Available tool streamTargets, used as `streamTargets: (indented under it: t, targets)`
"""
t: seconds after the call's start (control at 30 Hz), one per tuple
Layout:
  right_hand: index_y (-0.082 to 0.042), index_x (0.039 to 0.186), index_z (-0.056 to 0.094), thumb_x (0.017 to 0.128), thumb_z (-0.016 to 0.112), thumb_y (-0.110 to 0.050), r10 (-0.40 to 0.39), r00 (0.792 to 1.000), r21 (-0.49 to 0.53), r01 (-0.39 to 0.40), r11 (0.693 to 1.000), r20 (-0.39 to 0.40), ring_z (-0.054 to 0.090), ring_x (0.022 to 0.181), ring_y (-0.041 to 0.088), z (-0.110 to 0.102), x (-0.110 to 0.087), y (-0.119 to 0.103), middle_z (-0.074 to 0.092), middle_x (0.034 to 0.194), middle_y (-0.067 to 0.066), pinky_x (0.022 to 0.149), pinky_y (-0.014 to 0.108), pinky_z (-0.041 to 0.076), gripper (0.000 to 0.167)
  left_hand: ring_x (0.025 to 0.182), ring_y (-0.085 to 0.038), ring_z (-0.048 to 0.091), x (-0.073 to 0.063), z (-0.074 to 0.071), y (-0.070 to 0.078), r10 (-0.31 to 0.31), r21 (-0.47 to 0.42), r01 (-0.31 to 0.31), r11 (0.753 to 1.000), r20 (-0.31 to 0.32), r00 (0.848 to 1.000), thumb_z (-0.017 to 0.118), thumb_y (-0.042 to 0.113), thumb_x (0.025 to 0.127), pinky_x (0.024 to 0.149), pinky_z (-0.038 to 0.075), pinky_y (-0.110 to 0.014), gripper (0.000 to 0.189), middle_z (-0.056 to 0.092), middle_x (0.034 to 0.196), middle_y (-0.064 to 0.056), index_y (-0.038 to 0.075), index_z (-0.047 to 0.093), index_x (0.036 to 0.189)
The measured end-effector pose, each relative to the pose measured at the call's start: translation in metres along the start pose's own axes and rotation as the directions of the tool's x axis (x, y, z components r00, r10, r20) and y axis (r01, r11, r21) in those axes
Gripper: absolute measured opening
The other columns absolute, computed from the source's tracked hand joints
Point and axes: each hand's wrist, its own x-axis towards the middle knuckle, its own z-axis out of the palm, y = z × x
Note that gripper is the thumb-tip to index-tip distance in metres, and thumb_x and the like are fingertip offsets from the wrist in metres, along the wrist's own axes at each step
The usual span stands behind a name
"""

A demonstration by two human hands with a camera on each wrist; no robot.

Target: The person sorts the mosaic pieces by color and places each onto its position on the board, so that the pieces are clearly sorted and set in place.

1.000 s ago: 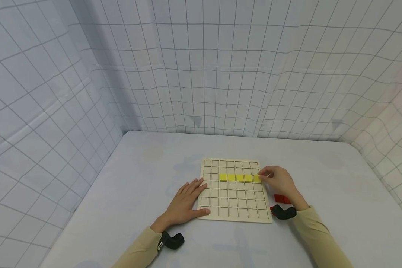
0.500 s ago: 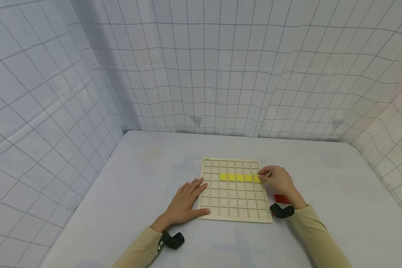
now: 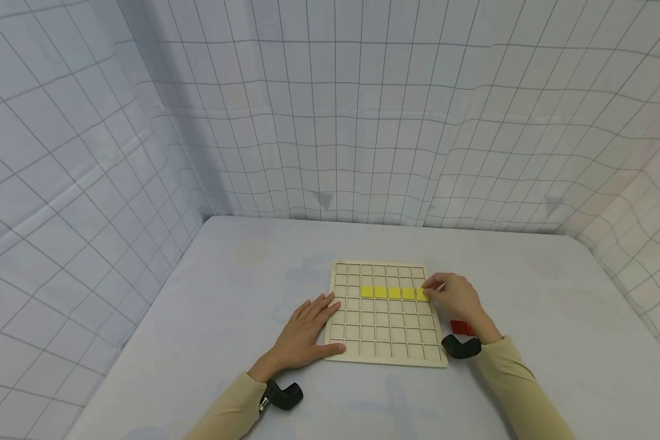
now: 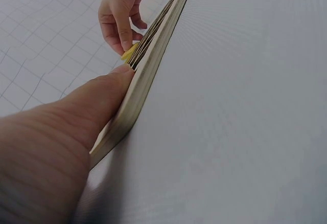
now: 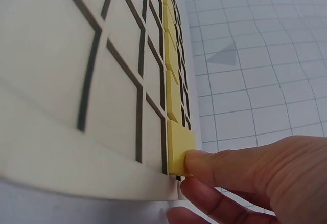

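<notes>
A pale wooden grid board (image 3: pixel 382 336) lies on the table, with a row of yellow square tiles (image 3: pixel 381 292) across its upper part. My right hand (image 3: pixel 456 299) pinches the rightmost yellow tile (image 5: pixel 179 144) by its outer edge, thumb on its face, over the end cell of that row. In the right wrist view this tile stands slightly higher than its neighbours. My left hand (image 3: pixel 302 335) rests spread at the board's left side, fingertips and thumb on the rim. The left wrist view shows that thumb (image 4: pixel 102 98) along the board's edge.
Red tiles (image 3: pixel 462 327) lie on the table right of the board, partly covered by my right wrist and its black camera mount (image 3: pixel 461 347). A white table (image 3: pixel 225 287) extends around the board. Grid-patterned white curtains (image 3: pixel 385 122) enclose the back and sides.
The rightmost yellow tile has shifted very slightly and lines up with its row, my right hand still at its edge. The right wrist has edged left; the left hand stays put.
</notes>
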Motion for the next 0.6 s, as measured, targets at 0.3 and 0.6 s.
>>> streamTargets:
  t: [0.3, 0.6]
  targets:
    - [-0.009, 0.089, 0.071, 0.085, 0.07, -0.014, 0.006, 1.0, 0.008, -0.006, 1.0, 0.011, 0.059, 0.074, 0.018, 0.002, 0.0011, 0.002, 0.064, 0.081, -0.001, 0.056, 0.03, 0.044, 0.007, 0.143, -0.02, 0.01, -0.0005, -0.0009, 0.0009, 0.003, -0.004, -0.003, 1.0, -0.002, 1.0, 0.056, 0.059, 0.088, 0.114, 0.007, -0.041, 0.082, 0.018, 0.156, -0.004, 0.013, 0.029, 0.15]
    - [-0.009, 0.088, 0.071, 0.085, 0.071, -0.014, 0.015, 1.0, 0.006, -0.015, 1.0, 0.018, 0.059, 0.073, 0.017, 0.0027, 0.0003, 0.0023, 0.064, 0.081, -0.001, 0.056, 0.03, 0.044, 0.006, 0.143, -0.021, 0.01, -0.0007, -0.0009, 0.0002, 0.007, -0.002, -0.007, 1.0, -0.001, 1.0, 0.055, 0.059, 0.088, 0.114, 0.006, -0.041, 0.082, 0.018, 0.156, -0.004, 0.014, 0.029, 0.151]
